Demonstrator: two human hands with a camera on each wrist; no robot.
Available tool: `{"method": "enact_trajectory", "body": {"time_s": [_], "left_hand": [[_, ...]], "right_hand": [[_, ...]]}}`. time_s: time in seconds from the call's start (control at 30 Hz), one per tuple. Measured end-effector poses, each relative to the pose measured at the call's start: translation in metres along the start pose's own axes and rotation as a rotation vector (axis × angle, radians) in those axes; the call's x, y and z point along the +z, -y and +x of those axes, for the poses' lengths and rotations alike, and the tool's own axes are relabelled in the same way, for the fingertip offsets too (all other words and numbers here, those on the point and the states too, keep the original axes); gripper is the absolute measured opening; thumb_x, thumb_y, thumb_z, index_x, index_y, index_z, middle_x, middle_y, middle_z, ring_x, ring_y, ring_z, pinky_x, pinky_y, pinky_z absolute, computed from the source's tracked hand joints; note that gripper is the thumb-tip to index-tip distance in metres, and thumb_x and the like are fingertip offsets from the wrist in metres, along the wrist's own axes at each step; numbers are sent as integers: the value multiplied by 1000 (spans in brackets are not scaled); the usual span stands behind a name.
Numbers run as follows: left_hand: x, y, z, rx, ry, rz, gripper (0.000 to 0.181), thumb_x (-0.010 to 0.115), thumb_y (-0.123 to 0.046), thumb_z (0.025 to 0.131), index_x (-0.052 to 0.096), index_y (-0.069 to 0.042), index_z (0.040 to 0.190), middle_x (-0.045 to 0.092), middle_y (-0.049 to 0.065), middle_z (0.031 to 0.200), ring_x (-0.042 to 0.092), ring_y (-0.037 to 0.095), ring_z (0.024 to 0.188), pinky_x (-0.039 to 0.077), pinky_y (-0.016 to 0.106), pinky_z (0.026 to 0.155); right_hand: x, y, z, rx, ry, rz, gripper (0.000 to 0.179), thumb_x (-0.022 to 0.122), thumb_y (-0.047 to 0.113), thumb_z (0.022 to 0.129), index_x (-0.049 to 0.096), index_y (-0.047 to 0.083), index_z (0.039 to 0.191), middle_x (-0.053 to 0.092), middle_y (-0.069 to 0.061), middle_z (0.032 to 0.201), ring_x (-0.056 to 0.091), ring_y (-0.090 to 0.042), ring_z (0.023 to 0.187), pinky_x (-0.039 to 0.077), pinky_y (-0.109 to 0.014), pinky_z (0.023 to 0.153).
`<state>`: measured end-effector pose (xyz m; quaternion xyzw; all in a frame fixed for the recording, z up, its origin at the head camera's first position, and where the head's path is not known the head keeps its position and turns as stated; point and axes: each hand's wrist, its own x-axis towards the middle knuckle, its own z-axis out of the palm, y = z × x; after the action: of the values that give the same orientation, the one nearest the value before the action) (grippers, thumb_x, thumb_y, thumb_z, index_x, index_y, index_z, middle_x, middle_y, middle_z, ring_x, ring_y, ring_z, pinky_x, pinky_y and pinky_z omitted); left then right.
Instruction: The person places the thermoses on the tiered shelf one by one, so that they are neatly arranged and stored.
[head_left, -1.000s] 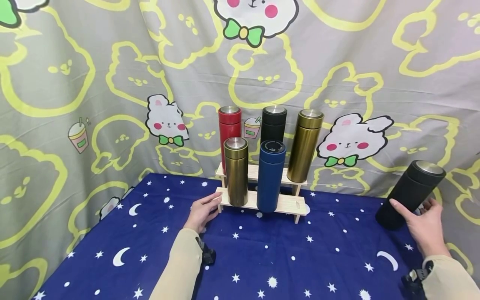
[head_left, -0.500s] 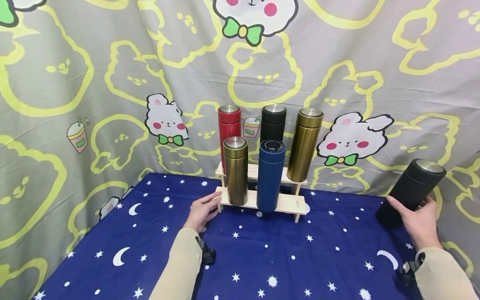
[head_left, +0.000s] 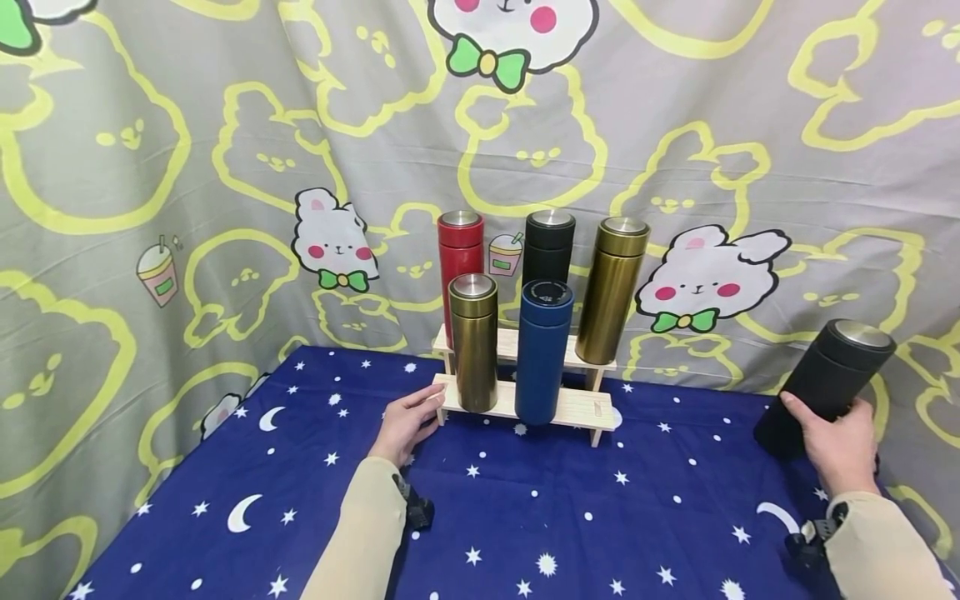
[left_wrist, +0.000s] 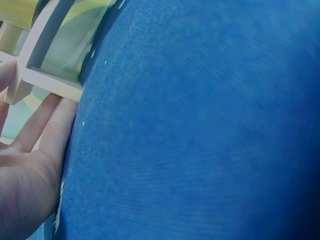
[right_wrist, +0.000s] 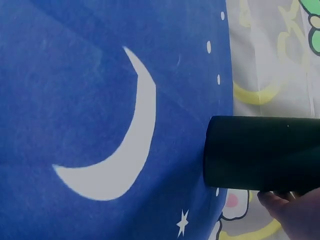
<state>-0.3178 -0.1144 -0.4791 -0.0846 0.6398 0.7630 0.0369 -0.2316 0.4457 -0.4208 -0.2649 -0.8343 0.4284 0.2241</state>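
In the head view my left hand [head_left: 405, 425] holds the left end of a two-tier wooden stand [head_left: 585, 408]. The left wrist view shows thumb and fingers on either side of the stand's leg [left_wrist: 20, 80]. My right hand [head_left: 840, 446] grips a black thermos [head_left: 821, 383] low on its body, far right; whether its base touches the cloth, I cannot tell. On the lower tier stand a bronze thermos [head_left: 474, 350] and a blue thermos [head_left: 543, 358]. Behind them, the upper tier carries a red thermos [head_left: 459, 258], another black thermos [head_left: 547, 250] and a gold thermos [head_left: 611, 292].
A dark blue tablecloth [head_left: 525, 517] with white stars and moons covers the table. A grey curtain [head_left: 420, 150] with yellow outlines and cartoon rabbits hangs behind and at both sides, close to the stand and the held thermos.
My right hand and wrist have shifted slightly leftward around the black thermos, which stays in nearly the same place. The left hand and the stand have not visibly moved.
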Motion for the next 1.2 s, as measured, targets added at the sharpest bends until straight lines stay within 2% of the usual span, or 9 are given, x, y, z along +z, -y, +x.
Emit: {"method": "enact_trajectory", "body": {"time_s": [0.1,0.17,0.27,0.37,0.6,0.83,0.93,1.07,1.2], "left_hand": [[0,0,0,1,3,0,41,76,-17,89,68,-6,127,62,13,129,63,25,108,52,41,91],[0,0,0,1,7,4,41,76,-18,89,67,-6,127,62,13,129,62,25,109,52,41,92],[-1,0,-1,-1,10,10,41,76,-19,89,68,-7,127,61,13,130,62,26,110,52,41,91],[-1,0,-1,-3,13,13,42,77,-20,88,68,-7,127,61,13,130,62,25,111,52,41,91],[0,0,-2,1,18,6,42,77,-19,88,68,-5,127,62,13,129,62,25,109,52,42,91],[-3,1,-3,-12,-7,13,39,77,-19,88,69,-7,125,63,13,128,63,25,108,54,40,88],[-4,2,-3,-20,-20,18,39,77,-18,88,70,-8,124,63,13,127,64,25,108,54,39,88],[-2,0,-3,-14,2,12,41,77,-19,88,68,-7,126,62,13,129,62,25,109,53,41,90],[0,-1,-2,-13,6,2,43,77,-19,88,67,-6,127,61,13,130,62,24,109,51,42,92]], "right_hand": [[0,1,0,-4,-6,-9,83,68,40,89,29,-10,143,43,-32,129,42,-46,114,35,-54,89],[0,2,-1,-11,-3,-26,83,70,41,88,32,-10,142,46,-30,128,46,-41,106,38,-45,82],[1,3,-2,-31,7,-38,80,73,43,87,38,-8,137,52,-27,122,51,-23,88,36,-33,70],[2,4,-4,-48,24,-49,79,73,45,86,40,-7,136,54,-26,121,48,-12,80,34,-31,67],[1,10,-11,-71,42,-67,81,73,47,86,40,-7,138,53,-28,123,49,-26,88,33,-34,69],[9,21,-24,-141,49,13,69,77,39,85,46,-4,127,56,-14,109,46,-1,78,36,-20,65],[12,23,-29,-149,66,22,69,77,39,86,45,-4,128,54,-14,112,45,0,82,36,-18,66],[12,26,-34,-146,77,16,74,76,38,87,41,-6,135,51,-18,119,45,-5,87,36,-18,67],[13,28,-38,-153,82,28,70,77,37,86,44,-4,132,53,-16,116,46,-3,85,37,-16,66]]}}
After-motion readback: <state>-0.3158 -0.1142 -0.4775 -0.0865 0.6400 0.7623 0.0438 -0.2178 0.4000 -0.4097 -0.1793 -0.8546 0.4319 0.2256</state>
